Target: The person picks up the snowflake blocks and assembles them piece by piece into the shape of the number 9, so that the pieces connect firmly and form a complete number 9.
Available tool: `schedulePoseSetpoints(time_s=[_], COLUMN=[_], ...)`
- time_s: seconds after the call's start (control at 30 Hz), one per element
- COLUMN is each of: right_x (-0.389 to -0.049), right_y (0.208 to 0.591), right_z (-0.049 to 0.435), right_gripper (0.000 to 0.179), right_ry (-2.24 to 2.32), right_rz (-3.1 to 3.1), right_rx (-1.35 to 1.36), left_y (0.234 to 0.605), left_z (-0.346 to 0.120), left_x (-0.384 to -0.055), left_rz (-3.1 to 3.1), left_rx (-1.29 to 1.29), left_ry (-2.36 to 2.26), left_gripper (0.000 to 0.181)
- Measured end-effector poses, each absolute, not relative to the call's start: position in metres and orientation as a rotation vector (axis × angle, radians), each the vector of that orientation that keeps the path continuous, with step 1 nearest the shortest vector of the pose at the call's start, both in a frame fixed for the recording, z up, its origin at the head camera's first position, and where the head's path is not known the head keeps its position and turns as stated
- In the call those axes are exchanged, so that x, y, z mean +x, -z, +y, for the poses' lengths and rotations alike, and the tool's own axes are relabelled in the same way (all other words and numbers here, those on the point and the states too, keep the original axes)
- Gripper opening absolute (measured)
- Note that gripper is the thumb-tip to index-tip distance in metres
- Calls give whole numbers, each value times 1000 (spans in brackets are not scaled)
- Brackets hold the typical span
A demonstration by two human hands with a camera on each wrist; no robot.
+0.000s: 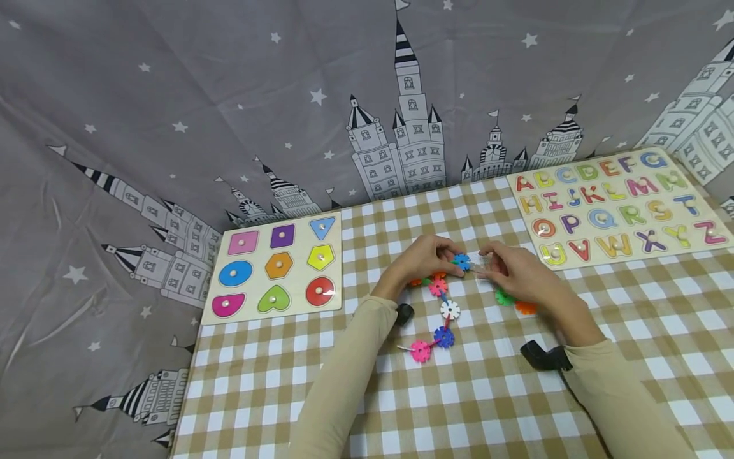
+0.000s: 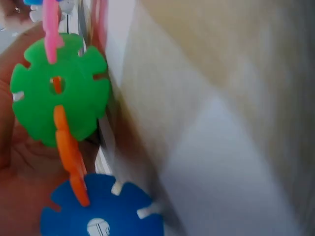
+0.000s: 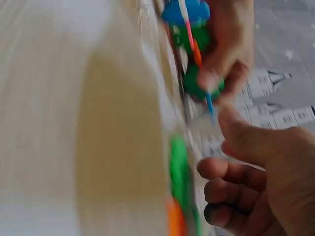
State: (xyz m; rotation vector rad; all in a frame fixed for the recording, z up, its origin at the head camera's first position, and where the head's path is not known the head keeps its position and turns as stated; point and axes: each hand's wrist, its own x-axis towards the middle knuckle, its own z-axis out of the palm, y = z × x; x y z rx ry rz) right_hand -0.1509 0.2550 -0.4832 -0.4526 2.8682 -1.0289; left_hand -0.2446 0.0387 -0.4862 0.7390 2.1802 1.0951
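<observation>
A chain of notched plastic snowflake discs lies on the cloth, with pink (image 1: pixel 421 351), dark blue (image 1: pixel 444 336) and white (image 1: pixel 450 310) discs among its links. My left hand (image 1: pixel 427 258) pinches the chain's upper end near a blue disc (image 1: pixel 461 262). In the left wrist view, a green disc (image 2: pixel 59 93) and an orange disc (image 2: pixel 71 155) slot together beside the palm. My right hand (image 1: pixel 518 271) pinches a pale, see-through disc (image 3: pixel 203 124) against the blue disc's edge; whether the two are joined is too blurred to tell. Loose green (image 1: pixel 504 297) and orange (image 1: pixel 525 308) discs lie beneath the right hand.
A wooden shape puzzle board (image 1: pixel 298 255) lies at the left of the checked tablecloth (image 1: pixel 459 408). An alphabet puzzle board (image 1: pixel 536 223) lies at the back right. Behind the table hangs a grey castle-print curtain (image 1: pixel 229 83). Black wrist cameras (image 1: pixel 541 356) sit at both cuffs.
</observation>
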Motion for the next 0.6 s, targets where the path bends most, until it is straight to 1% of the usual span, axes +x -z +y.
schedulePoseSetpoints(time_s=[0.2, 0.37, 0.47, 0.6], right_x=[-132, -125, -126, -126], right_y=[477, 484, 487, 486], right_z=[290, 292, 284, 275], right_gripper=[31, 41, 35, 28], right_ry=[921, 878, 858, 848], right_rz=[2816, 2831, 2844, 2835], right_rx=[-451, -587, -627, -577], left_y=[484, 485, 486, 486], left_z=[32, 29, 29, 32], left_x=[-250, -256, -258, -257], left_rz=[2110, 2061, 2067, 2094], left_rx=[747, 811, 855, 894], left_ry=[-1105, -1125, -1114, -1083], left_gripper=[40, 44, 43, 42])
